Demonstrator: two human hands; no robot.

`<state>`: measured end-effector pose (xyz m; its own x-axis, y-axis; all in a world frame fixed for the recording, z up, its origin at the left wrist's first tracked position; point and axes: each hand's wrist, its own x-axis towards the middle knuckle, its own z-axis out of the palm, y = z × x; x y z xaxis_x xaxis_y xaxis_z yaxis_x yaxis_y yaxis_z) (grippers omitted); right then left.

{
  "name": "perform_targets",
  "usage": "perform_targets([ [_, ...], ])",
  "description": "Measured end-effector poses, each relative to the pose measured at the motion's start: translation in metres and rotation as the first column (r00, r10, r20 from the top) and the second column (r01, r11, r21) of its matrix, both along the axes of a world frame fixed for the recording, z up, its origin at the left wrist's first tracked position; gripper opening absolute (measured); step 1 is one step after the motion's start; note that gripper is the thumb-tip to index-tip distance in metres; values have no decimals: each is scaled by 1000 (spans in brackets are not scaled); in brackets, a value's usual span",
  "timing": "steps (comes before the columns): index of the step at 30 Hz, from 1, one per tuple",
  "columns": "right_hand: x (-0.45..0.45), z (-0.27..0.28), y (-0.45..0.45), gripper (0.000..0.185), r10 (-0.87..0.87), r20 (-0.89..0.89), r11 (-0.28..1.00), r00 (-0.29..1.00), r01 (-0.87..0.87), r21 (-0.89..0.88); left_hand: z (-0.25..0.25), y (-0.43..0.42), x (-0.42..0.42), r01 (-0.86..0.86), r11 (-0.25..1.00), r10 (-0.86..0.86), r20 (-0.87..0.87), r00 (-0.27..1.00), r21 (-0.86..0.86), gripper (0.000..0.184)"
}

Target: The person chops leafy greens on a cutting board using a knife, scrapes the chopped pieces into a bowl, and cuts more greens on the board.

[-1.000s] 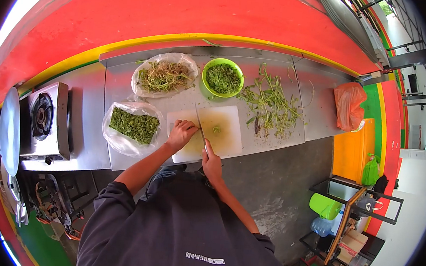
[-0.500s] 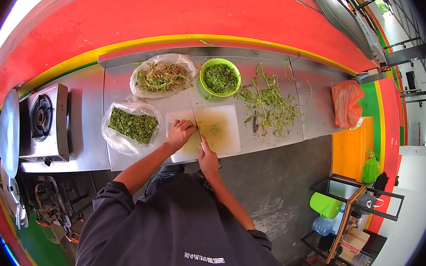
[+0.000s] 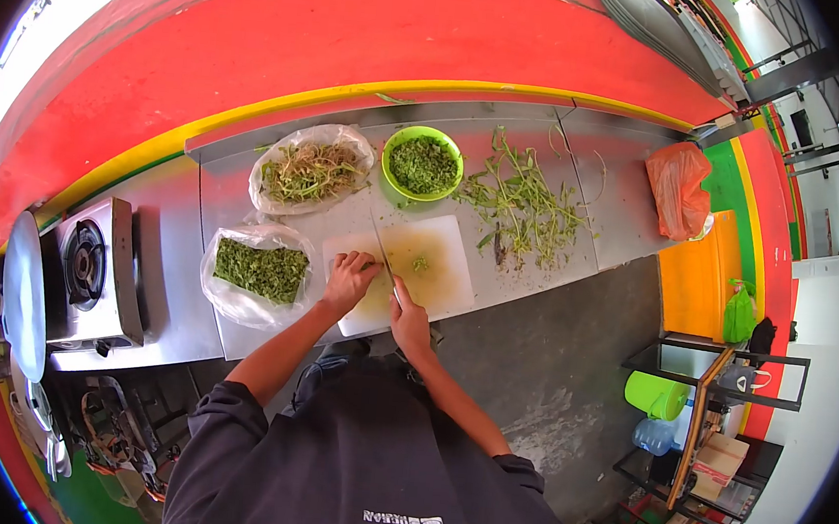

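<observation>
My right hand point(image 3: 410, 322) is wrapped round the handle of a knife point(image 3: 382, 246), whose blade points away over the white cutting board point(image 3: 452, 282). Left of the blade, my left hand point(image 3: 351, 281) rests on the board with fingers bent together; what they hold is hidden. A small heap of chopped greens point(image 3: 420, 263) lies right of the knife. Behind the board stands a green bowl point(image 3: 422, 164) of chopped greens. One plastic bag point(image 3: 257, 274) holds chopped greens, another point(image 3: 310, 170) holds stems and roots. Loose leafy stalks point(image 3: 528, 202) are spread to the right.
A gas stove point(image 3: 92, 271) stands on the left of the metal counter point(image 3: 170, 242). An orange plastic bag point(image 3: 678, 191) sits at the counter's right end. A rack point(image 3: 698, 422) with boxes and a green container point(image 3: 654, 395) is at the lower right. A red wall runs behind the counter.
The view has turned and shifted slightly, so the counter appears more tilted. Both hands stay at the board, the right still holding the knife, with little visible movement.
</observation>
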<state>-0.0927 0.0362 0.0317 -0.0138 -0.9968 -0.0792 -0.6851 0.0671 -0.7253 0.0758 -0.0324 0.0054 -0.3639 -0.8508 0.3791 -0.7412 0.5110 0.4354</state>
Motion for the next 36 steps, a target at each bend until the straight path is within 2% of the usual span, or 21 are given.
perform_targets([
  [4,-3,0,12,42,17,99,1000,995,-14,-22,-15,-3,2,-19,999,21,-34,999,49,20],
  [7,-3,-4,8,42,19,41,999,999,-17,-35,-6,-2,1,-26,999,27,-8,1000,31,19],
  [9,1,-1,-1,42,26,-76,996,997,-20,83,3,2,0,-34,999,35,-5,999,36,19],
  [10,2,2,-2,42,21,-76,996,997,-15,83,7,1,0,-47,998,47,0,999,35,19],
  [13,7,6,-3,42,-21,-12,999,1000,21,28,-3,2,4,-34,999,34,-16,999,28,18],
  [15,4,2,6,42,-8,102,995,995,18,-95,-9,-1,5,-56,998,57,-39,998,20,18],
  [19,1,-7,10,42,28,68,985,997,-16,-172,-5,0,6,-53,998,54,-59,997,20,18],
  [21,0,-4,4,42,51,-112,997,992,-56,-45,5,4,5,-51,999,51,-28,998,13,18],
  [22,1,-1,-1,42,39,-116,998,992,-45,-50,11,4,2,-53,999,53,6,999,0,18],
  [23,1,0,-8,44,70,-161,997,985,-67,24,8,4,0,-45,999,45,2,999,-8,18],
  [24,1,3,-12,45,106,-200,991,974,-88,100,4,5,0,-64,998,64,-31,997,-8,20],
  [25,1,6,-12,45,102,-201,992,974,-84,94,1,5,0,-85,996,85,-63,994,-5,21],
  [27,-1,11,-9,42,18,-43,1000,999,-19,-6,-6,1,0,-76,997,75,-81,994,-8,22],
  [30,-9,12,9,41,-3,32,1000,999,2,18,-11,-2,-1,-35,999,35,-129,991,6,22],
  [31,-11,11,14,41,5,28,1000,1000,-6,18,-12,-3,-1,8,1000,-5,-155,988,18,22],
  [36,-11,6,17,40,32,-17,993,999,-34,-109,2,0,-2,-28,999,24,-100,995,-39,23],
])
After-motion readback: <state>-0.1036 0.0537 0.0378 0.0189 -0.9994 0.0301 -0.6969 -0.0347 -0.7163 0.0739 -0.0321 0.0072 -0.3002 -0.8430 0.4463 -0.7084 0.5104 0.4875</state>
